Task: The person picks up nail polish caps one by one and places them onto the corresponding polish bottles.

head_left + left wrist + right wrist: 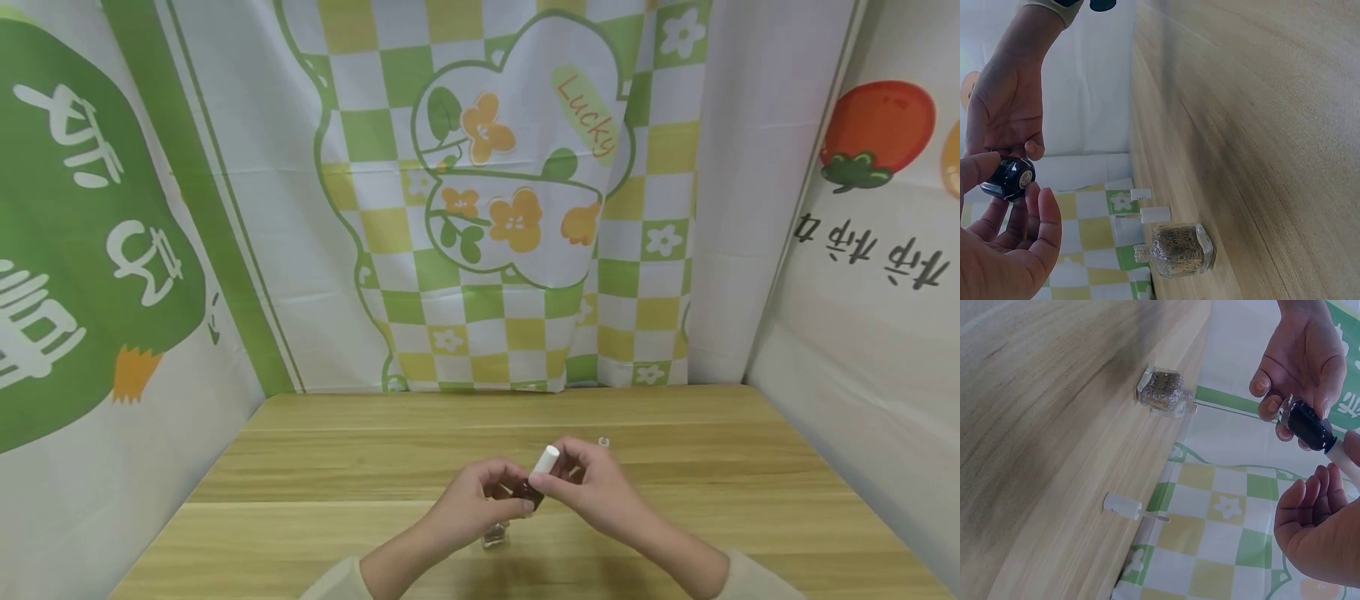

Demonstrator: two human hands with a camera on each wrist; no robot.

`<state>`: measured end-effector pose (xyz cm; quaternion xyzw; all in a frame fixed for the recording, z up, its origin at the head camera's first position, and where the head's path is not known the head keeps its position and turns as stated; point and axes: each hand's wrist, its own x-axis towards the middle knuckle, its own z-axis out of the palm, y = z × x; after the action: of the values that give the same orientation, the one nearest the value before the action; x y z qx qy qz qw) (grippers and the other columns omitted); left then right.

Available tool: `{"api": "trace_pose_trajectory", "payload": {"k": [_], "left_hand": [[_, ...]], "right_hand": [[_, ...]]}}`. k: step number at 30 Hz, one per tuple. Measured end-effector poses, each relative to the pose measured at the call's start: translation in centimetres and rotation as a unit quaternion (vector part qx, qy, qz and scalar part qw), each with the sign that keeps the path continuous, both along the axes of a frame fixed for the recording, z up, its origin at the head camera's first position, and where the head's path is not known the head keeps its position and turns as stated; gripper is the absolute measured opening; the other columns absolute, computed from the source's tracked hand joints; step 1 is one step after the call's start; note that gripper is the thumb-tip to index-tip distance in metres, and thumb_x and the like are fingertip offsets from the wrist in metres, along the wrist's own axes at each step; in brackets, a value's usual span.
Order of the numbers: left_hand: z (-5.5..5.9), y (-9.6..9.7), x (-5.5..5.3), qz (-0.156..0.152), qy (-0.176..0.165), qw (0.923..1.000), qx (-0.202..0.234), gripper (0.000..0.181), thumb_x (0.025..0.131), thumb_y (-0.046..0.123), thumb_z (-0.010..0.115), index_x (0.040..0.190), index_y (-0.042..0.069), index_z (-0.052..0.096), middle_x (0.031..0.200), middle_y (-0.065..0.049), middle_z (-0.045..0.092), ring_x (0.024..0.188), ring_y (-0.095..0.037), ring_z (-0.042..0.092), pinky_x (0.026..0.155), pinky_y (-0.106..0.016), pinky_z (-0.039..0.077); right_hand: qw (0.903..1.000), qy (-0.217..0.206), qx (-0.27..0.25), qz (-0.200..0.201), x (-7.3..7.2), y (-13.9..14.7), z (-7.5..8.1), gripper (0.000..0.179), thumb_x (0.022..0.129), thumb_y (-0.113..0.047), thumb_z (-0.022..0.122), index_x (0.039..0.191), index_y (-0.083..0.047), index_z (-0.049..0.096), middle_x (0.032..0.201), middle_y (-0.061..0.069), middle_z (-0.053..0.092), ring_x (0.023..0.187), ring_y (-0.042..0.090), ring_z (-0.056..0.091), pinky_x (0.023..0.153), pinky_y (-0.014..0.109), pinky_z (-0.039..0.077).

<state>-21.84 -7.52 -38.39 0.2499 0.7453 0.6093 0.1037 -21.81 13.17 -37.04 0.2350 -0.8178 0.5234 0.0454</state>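
My left hand point(480, 504) pinches a small dark nail polish bottle point(532, 495) by its glass body, between thumb and fingers. From the other side, my right hand point(600, 490) grips the bottle's white cap point(547, 460) with thumb and fingers. The cap sits on the bottle's neck, and the bottle is held tilted above the table. Below my left hand stands an uncapped glitter nail polish bottle point(1175, 251), clear with speckled contents. Farther off, a white brush cap point(1122, 506) stands on the table, its brush pointing up.
A second small white piece point(1141, 194) stands beyond the brush cap in the left wrist view. The wooden table point(337, 467) meets a checked, flowered curtain point(480, 317) at the back. Printed cloth walls rise at left and right.
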Motion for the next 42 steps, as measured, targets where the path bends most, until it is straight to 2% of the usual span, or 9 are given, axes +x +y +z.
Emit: {"api": "trace_pose_trajectory", "payload": {"k": [4,12,17,20,28,34,42], "left_hand": [[0.2,0.0,0.1,-0.001,-0.006,1.0,0.0,0.022,0.087,0.012,0.071,0.107,0.004,0.066,0.1,-0.004,0.067,0.085,-0.018,0.061,0.07,-0.032,0.054],[0.3,-0.1,0.1,-0.018,-0.011,0.9997,0.01,0.024,0.088,0.011,0.069,0.109,0.001,0.064,0.102,-0.005,0.067,0.087,-0.018,0.061,0.07,-0.032,0.054],[0.2,-0.1,0.0,-0.022,-0.016,0.9995,0.017,0.023,0.088,0.008,0.069,0.109,0.001,0.064,0.102,-0.005,0.067,0.086,-0.018,0.062,0.069,-0.032,0.054],[0.2,0.0,0.0,-0.021,-0.02,0.9994,0.018,0.022,0.089,0.008,0.069,0.109,0.0,0.064,0.102,-0.005,0.067,0.086,-0.018,0.062,0.069,-0.031,0.054],[0.1,0.0,0.1,-0.021,-0.027,0.9992,0.022,0.022,0.089,0.009,0.068,0.109,0.001,0.064,0.102,-0.005,0.066,0.086,-0.018,0.061,0.069,-0.03,0.054],[0.1,0.0,0.2,-0.016,-0.03,0.9992,0.021,0.023,0.088,0.01,0.07,0.108,0.002,0.064,0.101,-0.005,0.067,0.087,-0.018,0.062,0.07,-0.031,0.054],[0.1,0.1,0.3,-0.012,-0.025,0.9994,0.02,0.022,0.087,0.012,0.071,0.106,0.004,0.066,0.1,-0.005,0.067,0.086,-0.019,0.062,0.072,-0.035,0.055]], "right_hand": [[0.9998,0.001,-0.004,0.022,-0.2,0.3,0.1,0.021,0.087,-0.024,0.075,0.093,-0.007,0.063,0.081,0.003,0.06,0.075,0.017,0.056,0.066,0.028,0.05],[0.9935,-0.001,-0.049,0.103,-0.9,1.2,0.4,0.029,0.088,-0.012,0.071,0.115,-0.004,0.064,0.091,0.011,0.061,0.08,0.019,0.059,0.067,0.029,0.053],[0.9887,-0.02,-0.071,0.131,-0.9,1.4,0.5,0.029,0.09,-0.009,0.069,0.117,-0.001,0.064,0.09,0.014,0.061,0.076,0.018,0.06,0.063,0.026,0.051],[0.9869,-0.031,-0.076,0.139,-0.9,1.3,0.5,0.027,0.091,-0.009,0.067,0.117,0.001,0.064,0.09,0.014,0.061,0.077,0.019,0.061,0.066,0.027,0.053],[0.9839,-0.054,-0.099,0.139,-0.8,1.2,0.3,0.022,0.092,-0.008,0.066,0.11,0.005,0.065,0.095,0.013,0.062,0.083,0.019,0.06,0.075,0.033,0.056],[0.9877,-0.04,-0.093,0.119,-0.9,0.9,0.0,0.015,0.09,-0.009,0.068,0.098,0.004,0.064,0.091,0.01,0.064,0.082,0.016,0.059,0.073,0.035,0.056],[0.9905,-0.066,-0.088,0.082,-0.7,0.5,-0.2,0.019,0.089,-0.014,0.071,0.096,0.002,0.062,0.088,0.011,0.062,0.076,0.021,0.061,0.068,0.03,0.054]]}}
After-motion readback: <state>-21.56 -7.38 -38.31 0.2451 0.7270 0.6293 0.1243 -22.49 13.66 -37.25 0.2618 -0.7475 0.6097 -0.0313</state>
